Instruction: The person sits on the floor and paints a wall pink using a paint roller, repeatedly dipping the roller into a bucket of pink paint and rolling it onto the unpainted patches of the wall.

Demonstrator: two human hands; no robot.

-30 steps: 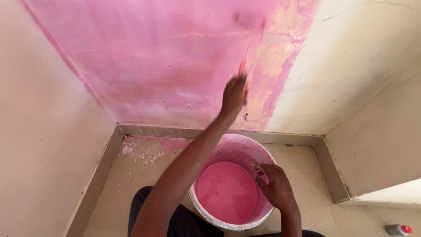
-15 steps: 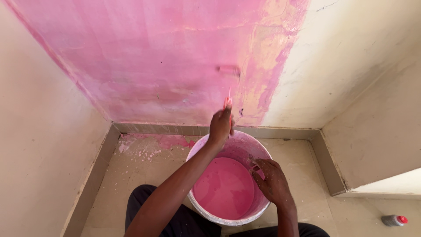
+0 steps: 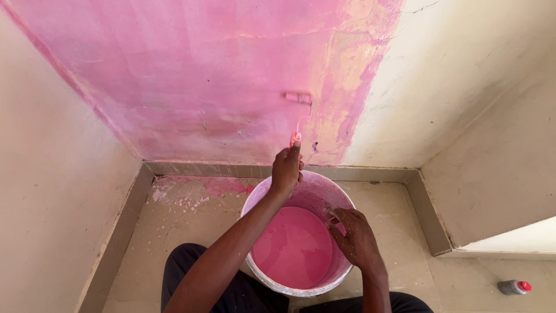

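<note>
our left hand (image 3: 286, 169) is closed around the handle of a small paint roller (image 3: 299, 98), its head pressed on the pink wall (image 3: 191, 87) above the bucket (image 3: 258, 277); our right hand (image 3: 354, 235) grips the bucket's rim, probably steadying it between our knees so drips fall into the pink paint (image 3: 292, 246).

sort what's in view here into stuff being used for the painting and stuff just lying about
In use:
left hand holding the roller
right hand on the bucket
pink paint
wall

Lying about:
small bottle with a red cap on the floor
</note>
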